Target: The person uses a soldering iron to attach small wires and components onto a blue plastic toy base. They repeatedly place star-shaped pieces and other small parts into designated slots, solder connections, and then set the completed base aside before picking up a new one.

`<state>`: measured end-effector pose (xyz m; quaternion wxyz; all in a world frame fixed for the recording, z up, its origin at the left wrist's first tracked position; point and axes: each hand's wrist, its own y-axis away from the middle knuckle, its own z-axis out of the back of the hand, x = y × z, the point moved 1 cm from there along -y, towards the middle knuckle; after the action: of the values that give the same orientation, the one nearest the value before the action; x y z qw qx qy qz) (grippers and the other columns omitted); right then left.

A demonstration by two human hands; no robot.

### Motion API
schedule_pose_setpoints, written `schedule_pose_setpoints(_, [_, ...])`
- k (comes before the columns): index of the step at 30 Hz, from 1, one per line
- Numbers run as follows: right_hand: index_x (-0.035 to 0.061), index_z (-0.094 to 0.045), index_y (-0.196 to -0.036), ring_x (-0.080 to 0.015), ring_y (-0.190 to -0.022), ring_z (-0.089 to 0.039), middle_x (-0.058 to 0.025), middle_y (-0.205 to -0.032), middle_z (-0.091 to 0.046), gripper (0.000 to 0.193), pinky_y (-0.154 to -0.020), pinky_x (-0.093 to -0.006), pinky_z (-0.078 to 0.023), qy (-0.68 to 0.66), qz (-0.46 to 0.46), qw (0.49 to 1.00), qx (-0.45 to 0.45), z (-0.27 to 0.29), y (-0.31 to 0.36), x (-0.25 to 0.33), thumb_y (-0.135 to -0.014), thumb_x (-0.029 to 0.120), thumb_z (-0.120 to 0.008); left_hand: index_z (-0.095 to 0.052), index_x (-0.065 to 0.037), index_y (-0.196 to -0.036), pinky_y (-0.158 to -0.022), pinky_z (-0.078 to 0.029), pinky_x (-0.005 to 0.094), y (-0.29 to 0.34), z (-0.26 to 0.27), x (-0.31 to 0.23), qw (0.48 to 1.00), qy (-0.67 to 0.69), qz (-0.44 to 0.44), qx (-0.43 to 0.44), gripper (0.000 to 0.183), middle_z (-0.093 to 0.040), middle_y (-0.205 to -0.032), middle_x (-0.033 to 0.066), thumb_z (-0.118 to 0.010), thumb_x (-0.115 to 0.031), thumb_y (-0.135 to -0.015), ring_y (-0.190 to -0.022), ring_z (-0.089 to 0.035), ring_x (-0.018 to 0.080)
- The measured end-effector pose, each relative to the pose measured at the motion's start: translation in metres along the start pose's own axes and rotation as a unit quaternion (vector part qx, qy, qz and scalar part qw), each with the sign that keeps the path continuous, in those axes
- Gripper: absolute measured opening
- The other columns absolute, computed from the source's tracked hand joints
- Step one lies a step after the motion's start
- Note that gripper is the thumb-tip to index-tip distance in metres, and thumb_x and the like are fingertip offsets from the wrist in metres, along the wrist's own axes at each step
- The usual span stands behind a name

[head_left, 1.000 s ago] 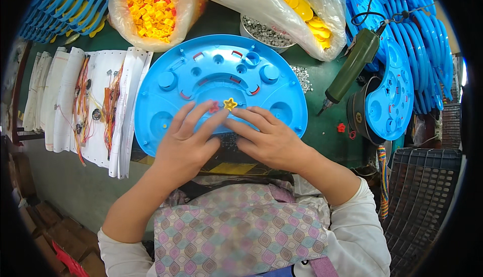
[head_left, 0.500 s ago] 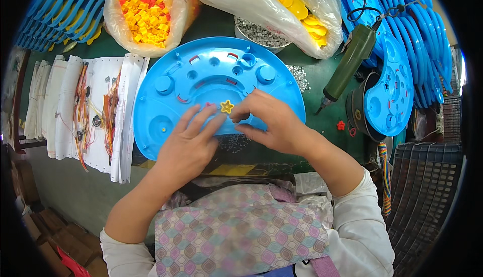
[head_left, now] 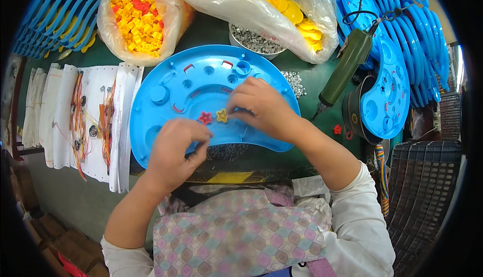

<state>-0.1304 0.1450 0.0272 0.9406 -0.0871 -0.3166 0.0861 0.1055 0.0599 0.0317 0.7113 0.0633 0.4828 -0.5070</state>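
A blue curved plastic panel [head_left: 201,58] lies in front of me, with moulded cups, posts and small red strips. A red star-shaped piece [head_left: 205,118] and a yellow star-shaped piece [head_left: 222,115] sit side by side near its lower middle. My right hand [head_left: 259,107] is over the panel, fingers curled together and their tips at the yellow star's right edge; anything between them is hidden. Close to the panel's front edge, below the red star, is my left hand [head_left: 177,149]. Its fingers are bent and smeared by motion, so their hold cannot be made out.
Bags of yellow and red pieces [head_left: 138,20] and yellow discs [head_left: 282,8] stand behind the panel, beside a bowl of metal parts [head_left: 256,40]. A green electric screwdriver [head_left: 344,68] hangs at right, near stacked blue panels [head_left: 420,40]. Wired white sheets [head_left: 93,111] lie left.
The panel has shifted slightly toward me and left. My left hand has drawn back from the stars, uncovering the red one. My right hand has moved up and left, to the yellow star's edge.
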Motion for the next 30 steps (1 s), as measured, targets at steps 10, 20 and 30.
schedule_pose_setpoints(10, [0.0145,-0.073,-0.091,-0.0278,-0.108,-0.054,-0.0029,-0.11,-0.061,0.015,-0.092,-0.0422,-0.044,0.038,0.037,0.998,0.034,-0.011,-0.011,-0.005,-0.08,0.014,-0.083,-0.072,-0.005,-0.092,-0.08,-0.052,0.0391,-0.007,-0.001,0.011,0.992,0.016,0.122,0.034,0.015,-0.07,-0.091,0.0101,-0.083,-0.009,-0.081,-0.087,-0.065,0.0296])
schedule_pose_setpoints(20, [0.0103,-0.07,-0.091,-0.0308,-0.103,-0.053,-0.0077,-0.109,-0.059,0.011,-0.091,-0.0425,-0.046,0.074,-0.005,0.993,0.096,-0.008,-0.024,0.002,-0.083,0.013,-0.076,-0.075,-0.004,-0.099,-0.081,-0.053,0.0376,-0.012,0.003,0.007,0.99,0.015,0.133,0.033,0.015,-0.073,-0.093,0.011,-0.079,-0.005,-0.084,-0.089,-0.068,0.0287])
schedule_pose_setpoints(30, [0.008,-0.069,-0.079,-0.0284,-0.102,-0.055,-0.0083,-0.101,-0.06,0.011,-0.085,-0.0407,-0.046,0.092,-0.021,0.993,0.066,-0.014,-0.026,0.008,-0.074,0.015,-0.076,-0.072,-0.004,-0.093,-0.084,-0.05,0.0394,-0.032,0.006,0.018,0.988,-0.132,0.077,0.036,0.013,-0.069,-0.096,0.0095,-0.079,-0.006,-0.083,-0.093,-0.063,0.0292])
